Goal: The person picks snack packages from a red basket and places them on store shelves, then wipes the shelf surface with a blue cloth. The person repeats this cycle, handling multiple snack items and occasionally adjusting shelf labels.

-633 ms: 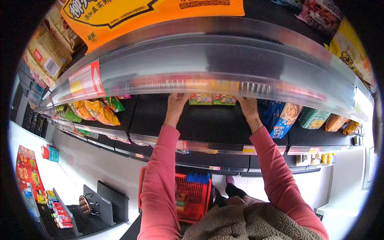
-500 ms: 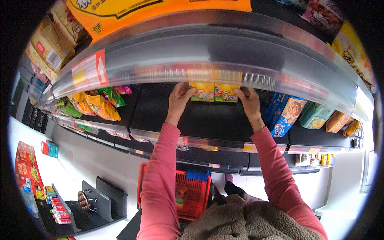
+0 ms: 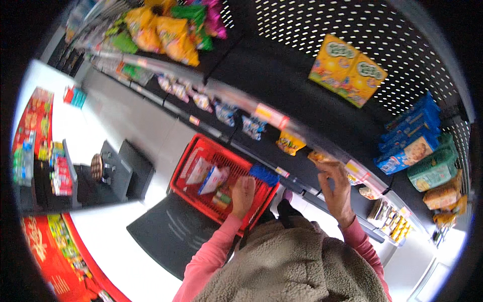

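While the left hand (image 3: 243, 195) hangs over the basket (image 3: 198, 204), lower centre, grip unclear, the right hand (image 3: 335, 189) looks empty, fingers parted, near the shelf edge (image 3: 317, 143). Yellow boxes (image 3: 347, 70), upper right, stand by the back panel (image 3: 302, 22), probably for support.

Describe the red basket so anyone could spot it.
Start at the long black shelving; the red basket sits beside it, partly covered by the left hand. It is open-topped and holds packages. Bright red sets it apart from the dark flat panel alongside.
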`<act>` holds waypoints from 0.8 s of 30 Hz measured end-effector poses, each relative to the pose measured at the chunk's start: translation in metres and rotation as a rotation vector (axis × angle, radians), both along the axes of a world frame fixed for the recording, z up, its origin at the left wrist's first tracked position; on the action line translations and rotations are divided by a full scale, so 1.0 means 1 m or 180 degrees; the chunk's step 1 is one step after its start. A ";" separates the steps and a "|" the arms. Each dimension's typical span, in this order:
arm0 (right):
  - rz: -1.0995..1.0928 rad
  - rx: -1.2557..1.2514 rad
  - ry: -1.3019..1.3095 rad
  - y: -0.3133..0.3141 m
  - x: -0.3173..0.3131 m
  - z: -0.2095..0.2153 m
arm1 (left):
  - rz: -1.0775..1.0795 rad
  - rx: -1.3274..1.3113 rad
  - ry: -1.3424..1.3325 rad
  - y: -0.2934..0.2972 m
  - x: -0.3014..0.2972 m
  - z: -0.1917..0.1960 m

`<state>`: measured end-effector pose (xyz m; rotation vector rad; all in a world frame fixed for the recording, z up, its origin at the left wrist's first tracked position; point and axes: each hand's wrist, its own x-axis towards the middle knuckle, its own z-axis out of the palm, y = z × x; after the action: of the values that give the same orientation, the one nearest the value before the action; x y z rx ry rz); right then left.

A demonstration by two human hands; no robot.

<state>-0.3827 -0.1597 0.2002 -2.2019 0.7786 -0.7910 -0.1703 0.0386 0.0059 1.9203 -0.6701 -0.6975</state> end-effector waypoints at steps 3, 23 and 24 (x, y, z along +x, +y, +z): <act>0.0539 0.0585 0.0424 0.039 0.000 -0.026 | -0.0066 0.1089 -0.1187 0.088 -0.026 -0.054; 0.0737 0.1205 0.0953 0.091 -0.006 -0.053 | 0.0019 0.2923 -0.1859 0.111 0.045 -0.178; 0.0713 0.1221 0.0942 0.093 -0.007 -0.055 | 0.0027 0.2911 -0.1861 0.109 0.046 -0.182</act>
<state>-0.3898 -0.0668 0.1451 -2.0273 0.7352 -0.1852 -0.1245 0.1480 -0.1758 3.0351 -0.7580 -0.4526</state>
